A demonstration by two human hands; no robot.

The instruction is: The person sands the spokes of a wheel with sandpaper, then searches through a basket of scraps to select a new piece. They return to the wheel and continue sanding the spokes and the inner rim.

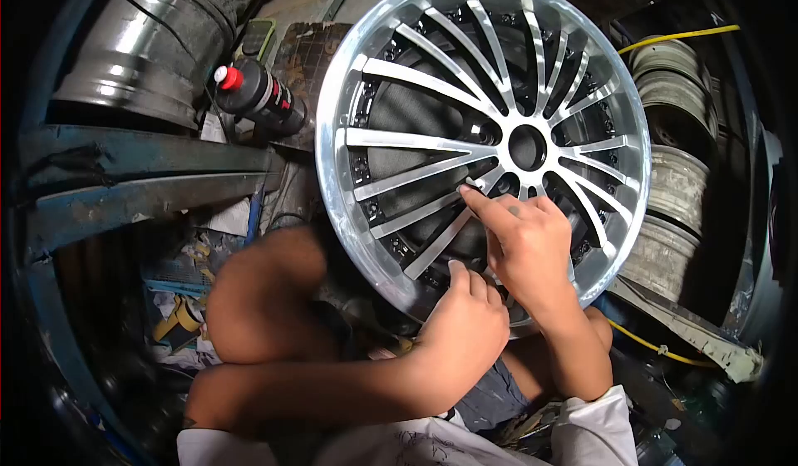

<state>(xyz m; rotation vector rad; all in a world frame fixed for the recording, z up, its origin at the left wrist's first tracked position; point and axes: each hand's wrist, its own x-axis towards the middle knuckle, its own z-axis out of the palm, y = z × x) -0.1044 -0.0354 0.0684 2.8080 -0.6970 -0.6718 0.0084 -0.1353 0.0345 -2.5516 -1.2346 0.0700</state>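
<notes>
A large alloy wheel (335,208) with bright silver spokes and dark gaps leans face-up in front of my knees. My right hand (528,246) is over the spokes just below the centre hub. Its index finger presses on a spoke, and the other fingers are curled; a small dark bit shows at the fingertip, too small to name. Nearer to me, my left hand (465,312) lies across the wheel's near edge with bent fingers on the wheel, their tips partly hidden.
A dark bottle with a red and white cap (266,100) stands left of the wheel. Behind it lies a big metal drum (137,46). Blue steel beams (150,200) run along the left. Several bare rims (669,183) are stacked at right, near a yellow hose (690,35).
</notes>
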